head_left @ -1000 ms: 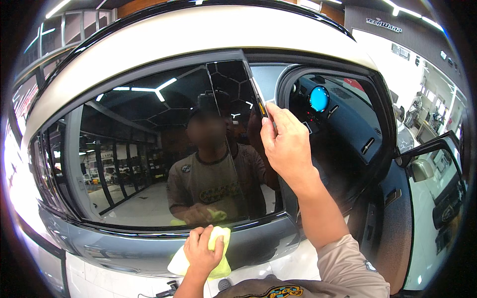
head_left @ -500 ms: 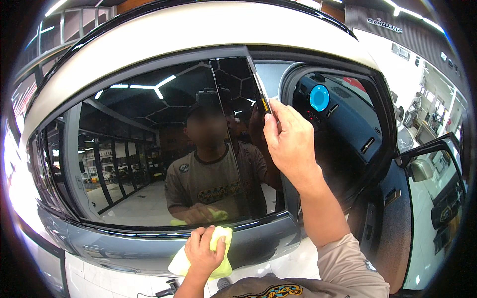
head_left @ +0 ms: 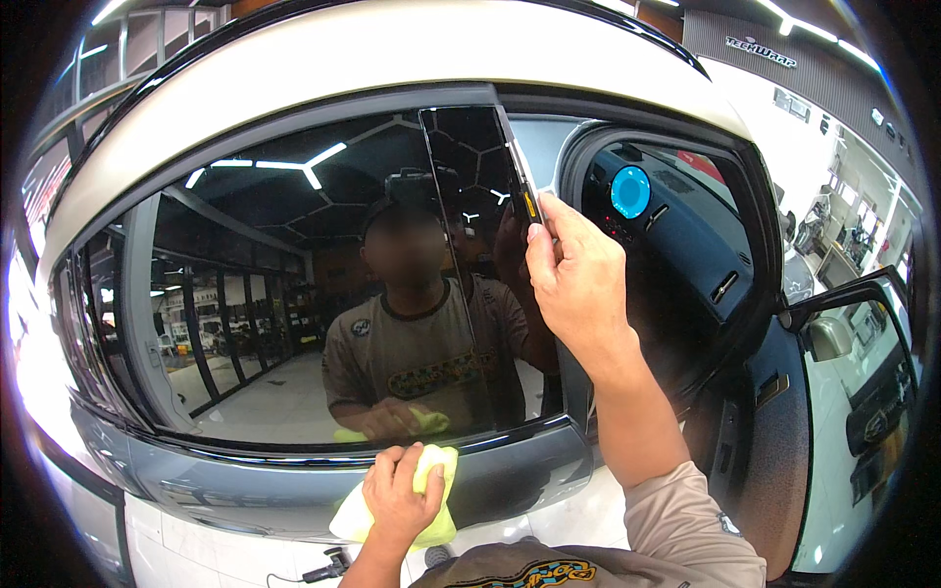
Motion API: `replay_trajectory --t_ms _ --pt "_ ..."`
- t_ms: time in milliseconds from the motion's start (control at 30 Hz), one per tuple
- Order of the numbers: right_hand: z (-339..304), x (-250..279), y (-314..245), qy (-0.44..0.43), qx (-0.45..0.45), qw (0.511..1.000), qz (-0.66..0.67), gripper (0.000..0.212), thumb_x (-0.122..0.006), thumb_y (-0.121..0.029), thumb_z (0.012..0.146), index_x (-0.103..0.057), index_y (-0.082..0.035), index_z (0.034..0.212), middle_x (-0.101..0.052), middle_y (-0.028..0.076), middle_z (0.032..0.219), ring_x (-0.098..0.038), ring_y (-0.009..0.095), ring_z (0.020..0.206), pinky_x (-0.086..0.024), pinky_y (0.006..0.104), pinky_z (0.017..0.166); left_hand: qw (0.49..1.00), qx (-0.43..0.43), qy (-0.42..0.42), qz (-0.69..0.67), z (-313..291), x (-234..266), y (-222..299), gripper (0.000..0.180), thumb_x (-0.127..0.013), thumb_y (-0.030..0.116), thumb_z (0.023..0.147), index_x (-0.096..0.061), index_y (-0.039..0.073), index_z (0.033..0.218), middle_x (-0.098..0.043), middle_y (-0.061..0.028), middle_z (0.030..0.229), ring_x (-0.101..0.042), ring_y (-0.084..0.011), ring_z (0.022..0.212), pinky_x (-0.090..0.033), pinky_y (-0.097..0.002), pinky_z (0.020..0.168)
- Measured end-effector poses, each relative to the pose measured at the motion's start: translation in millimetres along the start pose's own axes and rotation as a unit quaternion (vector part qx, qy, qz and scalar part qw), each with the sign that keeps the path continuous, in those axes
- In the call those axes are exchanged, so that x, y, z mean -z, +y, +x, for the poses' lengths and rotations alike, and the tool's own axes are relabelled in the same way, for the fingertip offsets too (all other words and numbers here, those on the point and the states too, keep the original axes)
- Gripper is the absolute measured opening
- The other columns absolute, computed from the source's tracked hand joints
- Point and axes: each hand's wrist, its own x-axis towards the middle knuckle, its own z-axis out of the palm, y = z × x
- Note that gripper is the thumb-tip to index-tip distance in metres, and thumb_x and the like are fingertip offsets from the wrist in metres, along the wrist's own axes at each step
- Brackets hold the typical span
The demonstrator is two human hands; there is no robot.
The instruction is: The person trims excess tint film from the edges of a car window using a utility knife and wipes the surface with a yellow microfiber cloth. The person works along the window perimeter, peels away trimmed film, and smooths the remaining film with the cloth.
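Observation:
My left hand [head_left: 397,495] is closed on a bright yellow-green cloth [head_left: 431,524], which bunches up between the fingers and hangs against the grey door below the window sill. With thumb and fingertips together, my right hand [head_left: 580,274] pinches a slim black tool with a yellow strip [head_left: 532,206]. This tool stands along the rear edge of the black pillar panel [head_left: 475,196], beside the dark rear window [head_left: 284,343]. Its lower end is hidden in my grip, so its exact kind is unclear. My reflection shows in the glass.
To the right, the front door [head_left: 784,441] stands wide, with its mirror [head_left: 830,336] at the far side. Through the doorway, a round blue-lit screen [head_left: 629,191] glows on the dashboard. A black corded device [head_left: 326,566] lies on the white tiled floor near my feet.
The view has shifted slightly. My right hand and the slim tool stay at the pillar edge, now a touch lower and to the right. My left hand keeps the cloth in place.

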Motion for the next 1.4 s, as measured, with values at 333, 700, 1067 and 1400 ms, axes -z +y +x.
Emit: replay_trajectory --t_ms 333,700,1067,1400 --pt "1 0 2 0.003 0.006 1.0 -0.002 0.025 -0.063 -0.001 0.09 -0.064 0.008 0.114 -0.068 0.025 0.091 -0.068 0.04 0.08 -0.056 0.0436 0.072 0.999 -0.028 0.018 0.023 0 -2 -4 0.039 -0.078 0.025 0.076 -0.07 0.005 0.108 -0.06 -0.0098 0.096 -0.062 -0.0265 0.076 -0.05 -0.0374 0.066" --pt "7 8 -2 -0.03 0.021 0.997 -0.073 0.023 -0.063 -0.005 0.091 -0.065 0.004 0.113 -0.066 0.022 0.084 -0.067 0.038 0.074 -0.053 0.045 0.065 1.0 -0.006 0.0 0.002 1 1 0 0.038 -0.078 0.021 0.077 -0.068 0.003 0.109 -0.06 -0.0141 0.098 -0.062 -0.0317 0.082 -0.051 -0.0402 0.068" --pt "15 23 -1 -0.083 0.006 0.995 -0.061 0.025 -0.064 -0.005 0.092 -0.068 0.002 0.116 -0.068 0.018 0.085 -0.06 0.023 0.064 -0.05 0.0325 0.063 1.0 0.004 -0.006 -0.007 3 3 2 0.037 -0.078 0.021 0.078 -0.068 0.003 0.109 -0.06 -0.0148 0.098 -0.062 -0.0322 0.082 -0.052 -0.0409 0.069" --pt "8 22 2 -0.081 -0.004 0.995 -0.057 0.028 -0.063 -0.006 0.093 -0.068 0.002 0.12 -0.068 0.015 0.084 -0.059 0.018 0.063 -0.049 0.0302 0.062 1.0 0.004 -0.006 0.001 1 2 0 0.039 -0.078 0.021 0.077 -0.068 0.003 0.11 -0.061 -0.0141 0.098 -0.062 -0.0319 0.083 -0.051 -0.0404 0.069"
